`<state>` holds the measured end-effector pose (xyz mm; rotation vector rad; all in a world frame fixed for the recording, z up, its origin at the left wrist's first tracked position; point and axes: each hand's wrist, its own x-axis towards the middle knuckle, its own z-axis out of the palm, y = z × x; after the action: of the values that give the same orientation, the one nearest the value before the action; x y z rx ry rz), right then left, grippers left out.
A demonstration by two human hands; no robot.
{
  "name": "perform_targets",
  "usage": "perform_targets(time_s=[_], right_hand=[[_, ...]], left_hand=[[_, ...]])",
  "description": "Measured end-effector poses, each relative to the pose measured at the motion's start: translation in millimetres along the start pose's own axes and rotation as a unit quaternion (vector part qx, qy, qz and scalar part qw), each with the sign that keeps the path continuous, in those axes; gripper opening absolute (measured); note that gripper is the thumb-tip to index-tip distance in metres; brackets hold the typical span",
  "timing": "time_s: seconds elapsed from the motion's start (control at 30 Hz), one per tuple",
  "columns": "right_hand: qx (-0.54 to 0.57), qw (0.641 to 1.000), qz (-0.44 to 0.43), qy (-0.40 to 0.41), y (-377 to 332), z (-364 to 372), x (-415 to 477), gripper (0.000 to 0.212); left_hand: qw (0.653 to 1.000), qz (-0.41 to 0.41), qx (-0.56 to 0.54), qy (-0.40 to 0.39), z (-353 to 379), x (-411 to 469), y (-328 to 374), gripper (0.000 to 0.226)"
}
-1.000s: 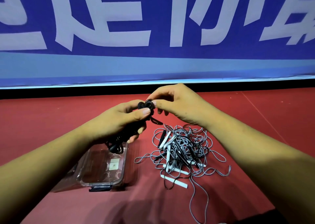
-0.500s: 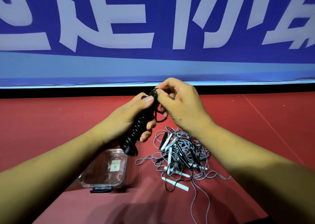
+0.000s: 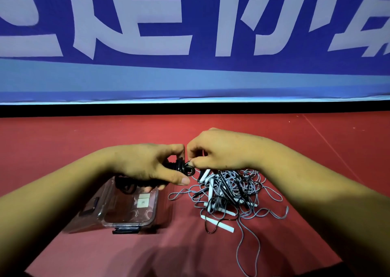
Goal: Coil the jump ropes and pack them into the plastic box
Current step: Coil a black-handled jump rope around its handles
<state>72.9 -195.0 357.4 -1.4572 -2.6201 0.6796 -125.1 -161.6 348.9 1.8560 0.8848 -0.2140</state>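
Red floor [image 3: 211, 253] under a blue banner [image 3: 190, 34]: black rope [image 3: 181, 167] held above the box [image 3: 126, 224].

The black rope is gripped as a wound bundle by the left hand [image 3: 145, 165], whose fingers are curled round it. A loop at the bundle's right end is pinched by the right hand [image 3: 221, 150]. The bundle's long axis runs from lower left to upper right, and its lower end hangs over the box's far rim. The box stands open with its lid [image 3: 84, 213] folded out to the left. It lies directly below the left hand, so that hand is judged better placed for the drop. The bundle would first need turning along the box's length. A pile [image 3: 228, 190] of grey ropes lies just right of the box, not touching it. Bare floor is seen in front of the box.
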Motion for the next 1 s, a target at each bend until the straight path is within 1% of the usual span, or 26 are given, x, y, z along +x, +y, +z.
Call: perform_targets(time_s=[0.03, 0.1, 0.13, 0.2, 0.27, 0.4, 0.5, 0.57, 0.6, 0.63, 0.67, 0.7, 0.73, 0.77, 0.8, 0.83, 0.87, 0.93, 1.0], right_hand=[[-0.022, 1.0, -0.01, -0.005, -2.6, 1.4, -0.1, 0.012], [-0.019, 0.999, -0.027, 0.015, -5.5, 2.4, -2.9, 0.012], [0.004, 0.998, -0.035, 0.048, -5.6, 1.4, -4.7, 0.012], [0.059, 0.986, -0.042, 0.147, -3.8, -1.8, -6.8, 0.015], [0.104, 0.967, -0.043, 0.229, -1.2, -5.0, -7.4, 0.011], [0.153, 0.934, -0.035, 0.32, -0.2, -6.7, -7.4, 0.01], [0.224, 0.894, -0.002, 0.388, -1.2, -1.5, -4.6, 0.012], [0.292, 0.865, 0.02, 0.408, -4.3, 2.4, 0.5, 0.013], [0.328, 0.854, 0.023, 0.403, -5.1, 2.5, 3.0, 0.014], [0.351, 0.854, 0.027, 0.383, -4.4, 1.4, 3.8, 0.014], [0.35, 0.87, 0.034, 0.345, -1.5, -0.7, 2.3, 0.014], [0.332, 0.897, 0.043, 0.288, 1.8, -3.0, -1.2, 0.014], [0.31, 0.925, 0.054, 0.212, 6.5, -5.1, -5.0, 0.014], [0.289, 0.946, 0.067, 0.133, 11.0, -6.2, -9.8, 0.016], [0.273, 0.957, 0.077, 0.068, 13.9, -6.4, -13.3, 0.018], [0.258, 0.962, 0.08, 0.031, 14.9, -5.9, -14.6, 0.019], [0.243, 0.967, 0.075, 0.022, 15.1, -5.3, -14.8, 0.019], [0.196, 0.979, 0.05, 0.034, 14.8, -5.3, -12.8, 0.015], [0.14, 0.988, 0.027, 0.052, 14.1, -6.6, -10.6, 0.012]], left_hand=[[1.0, -0.003, 0.008, -0.002, 1.0, 0.2, -0.5, 0.058], [1.0, 0.003, -0.012, 0.004, 0.4, -0.2, -2.7, 0.057], [0.999, 0.017, -0.035, 0.015, -1.8, -0.5, -3.7, 0.052], [0.993, 0.066, -0.078, 0.052, -6.3, 0.5, -5.0, 0.042], [0.981, 0.12, -0.12, 0.09, -5.3, 5.1, -5.5, 0.038], [0.95, 0.201, -0.206, 0.117, 5.5, 16.0, -2.2, 0.044], [0.93, 0.226, -0.255, 0.137, 10.1, 18.0, 4.8, 0.054], [0.922, 0.233, -0.276, 0.144, 10.4, 18.7, 8.2, 0.055], [0.921, 0.232, -0.277, 0.146, 9.6, 19.1, 7.7, 0.053], [0.924, 0.227, -0.272, 0.145, 9.4, 18.9, 6.0, 0.048], [0.931, 0.216, -0.257, 0.141, 10.0, 18.6, 2.4, 0.041], [0.944, 0.194, -0.232, 0.132, 11.4, 17.0, -1.9, 0.036], [0.958, 0.168, -0.199, 0.118, 13.7, 16.1, -7.0, 0.033], [0.97, 0.142, -0.17, 0.1, 17.5, 16.1, -11.0, 0.033], [0.978, 0.122, -0.15, 0.082, 20.8, 16.1, -14.0, 0.035], [0.982, 0.109, -0.138, 0.068, 23.2, 15.7, -15.4, 0.04], [0.985, 0.101, -0.128, 0.061, 23.8, 16.3, -15.7, 0.044], [0.987, 0.091, -0.118, 0.06, 22.3, 16.5, -14.2, 0.05], [0.987, 0.09, -0.121, 0.061, 19.4, 15.2, -13.3, 0.05]])
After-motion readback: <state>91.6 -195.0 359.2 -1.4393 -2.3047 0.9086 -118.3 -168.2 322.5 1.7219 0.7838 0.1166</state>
